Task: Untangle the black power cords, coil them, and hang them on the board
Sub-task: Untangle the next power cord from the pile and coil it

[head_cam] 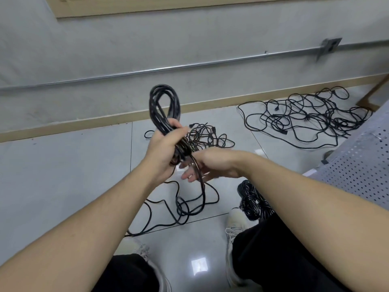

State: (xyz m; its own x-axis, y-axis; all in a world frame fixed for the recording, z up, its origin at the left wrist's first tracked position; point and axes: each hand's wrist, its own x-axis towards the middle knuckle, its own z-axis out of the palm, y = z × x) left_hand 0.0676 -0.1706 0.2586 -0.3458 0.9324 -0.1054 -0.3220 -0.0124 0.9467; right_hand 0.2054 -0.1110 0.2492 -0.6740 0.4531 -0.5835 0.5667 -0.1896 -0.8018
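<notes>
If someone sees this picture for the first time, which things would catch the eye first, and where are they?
First comes the coil of black cord, held up at the centre by the left hand, whose grip closes round its lower part, while the right hand lies beside it with the loose cord running over its fingers. Next is the big tangle of cords on the floor at the upper right, near the wall. A finished coil lies by the person's right shoe.

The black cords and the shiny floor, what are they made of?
The black cords look like rubber or plastic coated wire: smooth, slightly glossy, bending into soft loops in the left hand. The floor looks like glazed tile: pale squares with thin dark joints and a bright light reflection.
</notes>
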